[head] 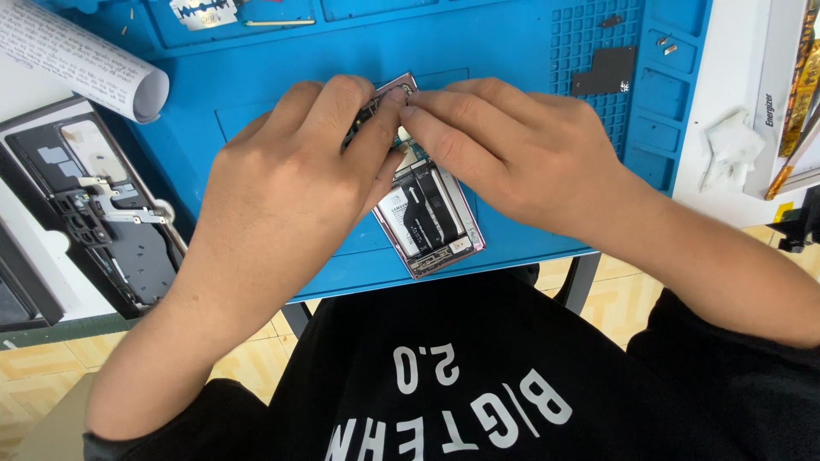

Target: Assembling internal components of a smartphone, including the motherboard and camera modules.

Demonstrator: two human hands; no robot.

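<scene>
An opened phone with its back off lies on a blue work mat, battery and flat cables showing. My left hand rests over the phone's upper left part, fingers curled onto its top edge. My right hand comes in from the right, thumb and forefinger pinched together at the phone's top end, touching the left hand's fingertips. Whatever sits between the fingertips is hidden. The phone's upper half is covered by both hands.
A dark opened device lies at the left. A rolled printed paper sits at the top left. A black flat part and small screws rest on the mat's right trays. A crumpled white tissue lies at the right.
</scene>
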